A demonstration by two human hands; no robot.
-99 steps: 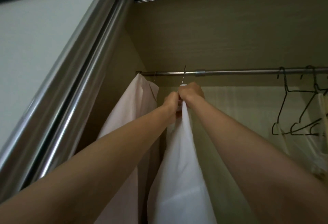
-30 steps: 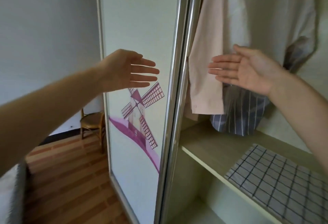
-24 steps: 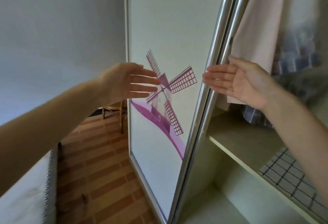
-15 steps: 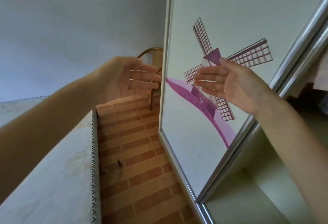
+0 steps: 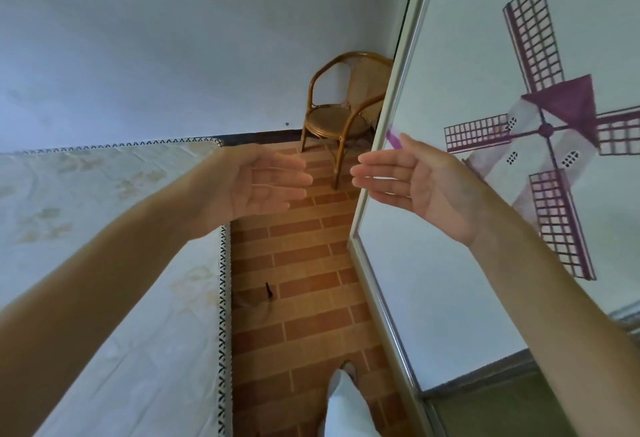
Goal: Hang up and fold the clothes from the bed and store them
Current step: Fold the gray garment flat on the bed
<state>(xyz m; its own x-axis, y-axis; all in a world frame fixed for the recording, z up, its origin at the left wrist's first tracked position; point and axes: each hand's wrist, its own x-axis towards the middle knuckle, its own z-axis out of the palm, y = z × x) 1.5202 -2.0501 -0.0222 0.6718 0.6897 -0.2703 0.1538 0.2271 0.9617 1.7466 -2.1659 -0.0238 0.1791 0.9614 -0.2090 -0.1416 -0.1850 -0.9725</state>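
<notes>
txt: none legible | labels/brands/nos.: none | wardrobe door (image 5: 485, 298): windmill pic only, no wording

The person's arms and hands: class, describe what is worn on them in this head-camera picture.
Both forearms are bare as far as the frame shows: no sleeve reaches them. The left hand and the right hand wear no gloves, and no ring, watch or bracelet is visible on the fingers or wrists. No markings show.

Home bedroom: bed (image 5: 104, 228), sliding wardrobe door (image 5: 485, 263) with windmill print, rattan chair (image 5: 341, 114).
</notes>
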